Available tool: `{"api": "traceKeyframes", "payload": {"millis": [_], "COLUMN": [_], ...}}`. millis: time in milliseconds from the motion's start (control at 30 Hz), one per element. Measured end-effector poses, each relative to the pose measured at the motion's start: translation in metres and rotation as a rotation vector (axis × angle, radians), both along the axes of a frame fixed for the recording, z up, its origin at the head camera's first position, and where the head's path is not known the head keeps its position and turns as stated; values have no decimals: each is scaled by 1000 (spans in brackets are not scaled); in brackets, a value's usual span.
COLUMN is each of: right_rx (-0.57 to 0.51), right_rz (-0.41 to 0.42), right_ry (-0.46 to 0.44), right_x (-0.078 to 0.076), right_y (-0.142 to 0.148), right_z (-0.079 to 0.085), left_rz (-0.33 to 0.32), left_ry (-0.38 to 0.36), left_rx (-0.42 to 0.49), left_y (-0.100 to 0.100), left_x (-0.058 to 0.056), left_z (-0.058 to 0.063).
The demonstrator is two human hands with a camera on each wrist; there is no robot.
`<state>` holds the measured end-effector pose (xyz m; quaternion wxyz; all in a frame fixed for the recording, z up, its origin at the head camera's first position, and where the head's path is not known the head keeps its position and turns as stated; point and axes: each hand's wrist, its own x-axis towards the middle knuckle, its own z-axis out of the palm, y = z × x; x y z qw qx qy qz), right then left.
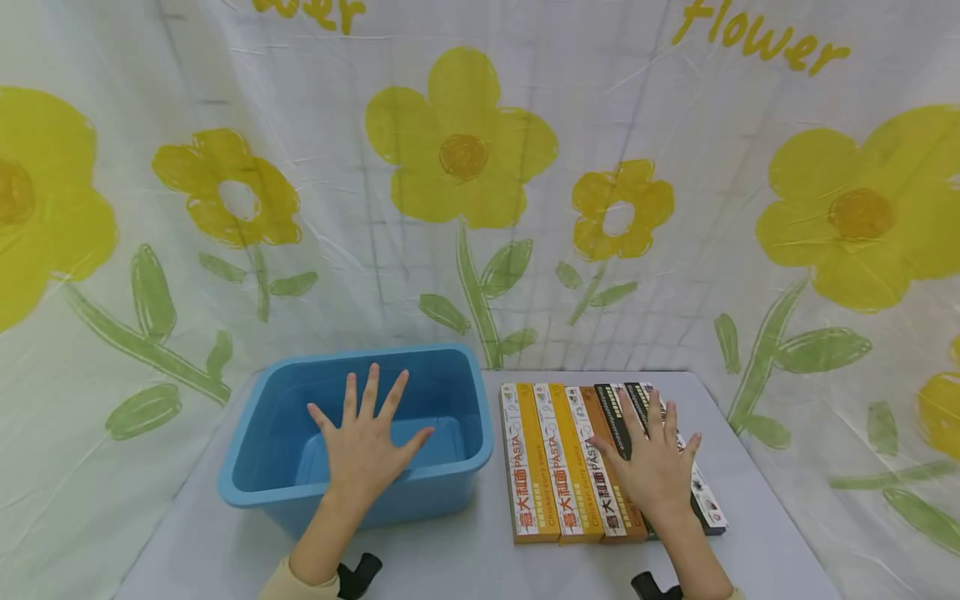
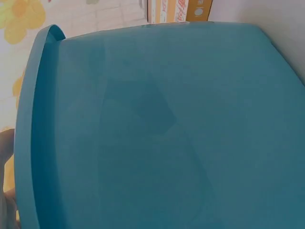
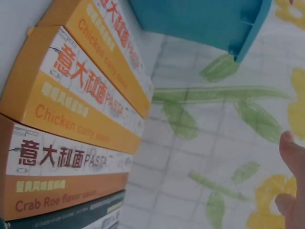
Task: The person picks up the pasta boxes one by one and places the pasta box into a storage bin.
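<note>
a spread left hand [image 1: 365,450] partly hides a blue tub [image 1: 438,498], a spread right hand [image 1: 656,471] some pasta boxes [image 1: 596,479].

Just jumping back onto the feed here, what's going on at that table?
A person has both hands out with fingers spread and nothing in either grip. The left hand hovers over the blue plastic tub. The right hand is above a side-by-side row on the table: two Chicken curry sauce pasta boxes, one Crab Roe flavor sauce pasta box and two black boxes. All five stand outside the tub, to its right.
</note>
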<state>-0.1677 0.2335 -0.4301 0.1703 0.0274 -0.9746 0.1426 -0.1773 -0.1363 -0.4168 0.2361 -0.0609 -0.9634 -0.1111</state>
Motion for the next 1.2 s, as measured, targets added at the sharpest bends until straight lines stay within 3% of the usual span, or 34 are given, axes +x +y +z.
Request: {"api": "traceKeyframes", "payload": {"millis": [133,300,400,500,633,767,867,1200], "right_rx": [-49,-178,-250,-282,-277,-273,-283,-302], "right_rz": [6,1,-29,-81,-148,-183,-191,-196], "right_ry": [4,-10,-61,-159,-301,-415,-473,-545], "right_x": [-1,3,8,14,21,26,28,33], "right_y": [10,34,50,65,82,95,102,105], "right_z": [0,-5,-14,-26,-47,-68,-83,-118], "left_rz": [-25,-18,19,66,146,227,251,135], "left_ry": [58,186,240,241,173,53,-33,-311], "left_rx": [34,87,102,129,187,239,285,483], "left_y": [-7,-33,-53,-74,-104,-130,-145,-164], "left_x": [4,14,21,29,39,46,49,42], "left_z": [-1,-2,0,3,1,-8,-16,-31]}}
